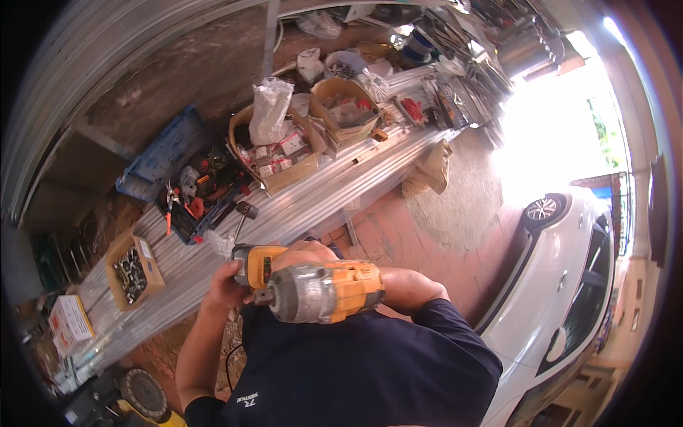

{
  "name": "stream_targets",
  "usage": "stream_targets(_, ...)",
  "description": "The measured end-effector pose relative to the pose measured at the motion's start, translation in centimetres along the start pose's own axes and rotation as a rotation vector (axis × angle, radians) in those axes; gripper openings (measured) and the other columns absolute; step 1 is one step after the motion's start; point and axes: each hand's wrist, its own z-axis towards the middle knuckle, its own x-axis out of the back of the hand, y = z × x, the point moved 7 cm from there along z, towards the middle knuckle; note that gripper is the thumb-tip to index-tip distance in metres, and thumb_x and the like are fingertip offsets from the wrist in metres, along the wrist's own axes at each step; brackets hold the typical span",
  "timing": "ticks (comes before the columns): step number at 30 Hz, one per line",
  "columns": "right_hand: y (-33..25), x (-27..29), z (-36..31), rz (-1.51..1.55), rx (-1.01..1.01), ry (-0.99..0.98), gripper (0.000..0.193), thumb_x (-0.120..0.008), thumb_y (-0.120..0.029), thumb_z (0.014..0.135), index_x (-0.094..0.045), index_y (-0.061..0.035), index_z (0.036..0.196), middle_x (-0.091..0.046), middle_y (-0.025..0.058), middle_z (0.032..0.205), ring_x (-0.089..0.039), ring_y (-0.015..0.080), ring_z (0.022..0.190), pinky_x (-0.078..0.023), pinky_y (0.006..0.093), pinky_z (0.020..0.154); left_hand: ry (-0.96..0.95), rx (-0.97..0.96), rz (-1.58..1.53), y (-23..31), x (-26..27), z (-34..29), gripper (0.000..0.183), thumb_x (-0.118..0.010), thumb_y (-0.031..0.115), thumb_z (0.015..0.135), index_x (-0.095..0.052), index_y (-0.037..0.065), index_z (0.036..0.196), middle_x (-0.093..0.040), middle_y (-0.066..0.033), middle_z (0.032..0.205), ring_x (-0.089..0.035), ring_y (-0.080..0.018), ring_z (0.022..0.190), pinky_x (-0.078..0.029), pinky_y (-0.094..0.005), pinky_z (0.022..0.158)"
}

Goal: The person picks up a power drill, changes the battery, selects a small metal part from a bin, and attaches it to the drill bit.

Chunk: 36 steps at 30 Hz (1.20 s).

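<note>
Impact wrench (pixel 327 292), yellow and grey, in front of dark shirt (pixel 370 363).
Left hand (pixel 228 286) clasps its battery (pixel 260 265); right hand (pixel 313 251), partly hidden, grips behind; best held firmly, fingers clear of drive end (pixel 263 297).

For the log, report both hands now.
Left hand: closed on the base of the yellow impact wrench.
Right hand: holding the same wrench, partly hidden behind it.

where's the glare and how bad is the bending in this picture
In the head view, the doorway at upper right is blown out to white; also in the head view, fisheye distortion strongly bows the ridged panel and white car near the rim, and the corners go black; the power tool looks fairly sharp there.
</note>
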Motion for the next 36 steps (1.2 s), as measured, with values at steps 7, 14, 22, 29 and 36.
stream_targets(7, -1.4, 0.8, 0.4, 0.046, 0.186, -0.002, 0.034, -0.068, -0.027, 0.090, -0.063, 0.0000, 0.110, -0.069, 0.0165, 0.091, -0.067, 0.0423, 0.077, -0.053, 0.0479, 0.074, 0.069, 0.038, -0.005, -0.2, -0.8, 2.4, 0.094, -0.064, 0.051, 0.079, -0.042, -0.006, 0.150, -0.058, -0.0182, 0.143, -0.060, -0.0285, 0.127, -0.046, -0.0402, 0.109)
stream_targets(14, -3.2, 4.9, -0.2, 0.089, 0.105, -0.068, 0.036, -0.067, -0.031, 0.093, -0.061, 0.0007, 0.109, -0.067, 0.0160, 0.090, -0.065, 0.0420, 0.077, -0.053, 0.0473, 0.073, 0.143, 0.057, -0.032, -2.2, -3.4, 4.2, 0.103, -0.070, 0.054, 0.075, -0.036, -0.004, 0.154, -0.059, -0.0180, 0.140, -0.063, -0.0269, 0.120, -0.050, -0.0373, 0.101)
stream_targets(22, -3.9, 9.1, -0.3, 0.246, 0.141, -0.094, 0.027, -0.065, -0.022, 0.096, -0.061, 0.0043, 0.101, -0.065, 0.0154, 0.090, -0.064, 0.0402, 0.074, -0.052, 0.0447, 0.065, 0.179, 0.113, -0.041, -3.0, -4.0, 6.2, 0.109, -0.076, 0.054, 0.074, -0.031, 0.000, 0.157, -0.058, -0.0153, 0.139, -0.066, -0.0239, 0.110, -0.055, -0.0353, 0.085)
stream_targets(29, 1.1, 10.1, -1.6, 0.383, -0.020, -0.039, 0.026, -0.066, -0.020, 0.096, -0.062, 0.0019, 0.110, -0.067, 0.0114, 0.096, -0.067, 0.0280, 0.084, -0.054, 0.0391, 0.073, 0.288, 0.115, 0.037, -2.4, -2.6, 7.6, 0.096, -0.065, 0.057, 0.085, -0.037, -0.004, 0.154, -0.052, -0.0192, 0.149, -0.054, -0.0308, 0.134, -0.041, -0.0437, 0.114)
stream_targets(36, 0.6, 12.6, 0.0, 0.687, -0.211, -0.107, 0.024, -0.061, -0.005, 0.098, -0.063, -0.0034, 0.121, -0.069, 0.0055, 0.113, -0.065, 0.0142, 0.106, -0.056, 0.0322, 0.089, 0.536, 0.005, -0.186, -8.1, 2.3, 6.5, 0.077, -0.062, 0.043, 0.087, -0.045, 0.000, 0.148, -0.058, -0.0171, 0.142, -0.061, -0.0337, 0.123, -0.047, -0.0467, 0.108)
